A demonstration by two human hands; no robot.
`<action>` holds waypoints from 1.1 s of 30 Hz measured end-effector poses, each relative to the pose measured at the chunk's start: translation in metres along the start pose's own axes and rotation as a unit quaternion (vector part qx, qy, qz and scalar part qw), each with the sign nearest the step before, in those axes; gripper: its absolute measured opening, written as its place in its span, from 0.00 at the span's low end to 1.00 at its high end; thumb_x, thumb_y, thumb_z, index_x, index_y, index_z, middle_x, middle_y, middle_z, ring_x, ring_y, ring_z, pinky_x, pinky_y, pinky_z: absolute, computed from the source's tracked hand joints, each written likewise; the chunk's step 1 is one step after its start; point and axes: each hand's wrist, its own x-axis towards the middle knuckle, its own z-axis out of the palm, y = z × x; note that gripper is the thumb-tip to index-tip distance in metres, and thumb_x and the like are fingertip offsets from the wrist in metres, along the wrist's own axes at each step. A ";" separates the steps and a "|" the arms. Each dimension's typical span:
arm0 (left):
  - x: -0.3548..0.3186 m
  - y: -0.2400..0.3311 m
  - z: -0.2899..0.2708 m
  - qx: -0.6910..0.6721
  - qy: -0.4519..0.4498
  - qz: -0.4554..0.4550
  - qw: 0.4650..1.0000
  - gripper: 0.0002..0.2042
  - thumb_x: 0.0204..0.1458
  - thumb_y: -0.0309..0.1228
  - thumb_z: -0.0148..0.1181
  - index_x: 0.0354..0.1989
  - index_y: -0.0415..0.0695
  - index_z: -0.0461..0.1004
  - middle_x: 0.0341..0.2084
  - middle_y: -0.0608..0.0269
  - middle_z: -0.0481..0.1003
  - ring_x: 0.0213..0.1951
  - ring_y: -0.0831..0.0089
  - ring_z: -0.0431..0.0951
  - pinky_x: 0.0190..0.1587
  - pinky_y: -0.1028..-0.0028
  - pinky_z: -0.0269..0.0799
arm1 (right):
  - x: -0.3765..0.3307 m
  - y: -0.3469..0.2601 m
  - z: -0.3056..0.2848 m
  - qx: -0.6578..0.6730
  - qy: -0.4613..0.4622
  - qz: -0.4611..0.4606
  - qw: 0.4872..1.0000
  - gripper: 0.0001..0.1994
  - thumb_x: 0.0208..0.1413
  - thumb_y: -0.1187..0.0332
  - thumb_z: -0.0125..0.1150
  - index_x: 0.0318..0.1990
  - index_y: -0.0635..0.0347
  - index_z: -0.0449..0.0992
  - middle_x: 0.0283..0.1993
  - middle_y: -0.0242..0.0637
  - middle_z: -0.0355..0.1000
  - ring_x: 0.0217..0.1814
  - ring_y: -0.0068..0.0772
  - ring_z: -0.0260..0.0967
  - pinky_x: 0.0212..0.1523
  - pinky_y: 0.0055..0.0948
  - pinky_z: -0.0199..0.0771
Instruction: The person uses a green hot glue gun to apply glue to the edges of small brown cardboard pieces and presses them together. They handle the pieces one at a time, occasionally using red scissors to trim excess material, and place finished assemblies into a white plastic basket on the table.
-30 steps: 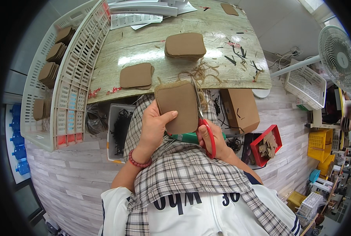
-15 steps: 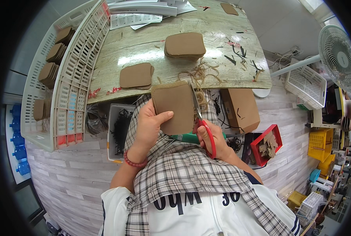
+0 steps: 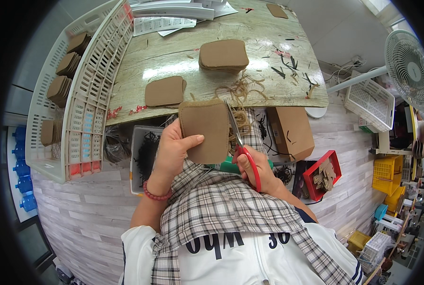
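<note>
A brown rounded-corner patch with stitching along its edge (image 3: 205,130) is gripped by my left hand (image 3: 171,147), thumb lying on its face. My right hand (image 3: 259,168) is closed round the red handles of a pair of scissors (image 3: 252,172). The blades point away from me, along the patch's right edge. Beyond the patch, a stack of similar brown patches (image 3: 223,54) sits on the table (image 3: 183,52), with a lower pile (image 3: 164,91) to its left. Tan trimmed strips (image 3: 242,90) lie tangled at the table's near edge.
At the left stands a white plastic crate (image 3: 91,90) with brown patches in it. Papers (image 3: 174,19) lie at the table's far side, black scraps (image 3: 292,61) at its right. Below are a cardboard box (image 3: 292,133), a red box of scraps (image 3: 336,166) and a grey bin (image 3: 136,156).
My left hand has moved slightly left with the patch, opening a little gap between its right edge and the scissors. My right hand has stayed nearly in place.
</note>
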 end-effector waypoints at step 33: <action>0.004 0.012 -0.011 -0.026 0.021 0.014 0.999 0.19 0.50 0.16 0.57 0.53 0.34 0.68 0.44 0.58 0.76 0.45 0.74 0.77 0.49 0.75 0.72 | 0.055 -0.002 -0.068 -0.297 0.228 0.047 0.926 0.24 0.54 0.46 0.62 0.29 0.64 0.72 0.22 0.47 0.70 0.23 0.41 0.69 0.27 0.36 0.67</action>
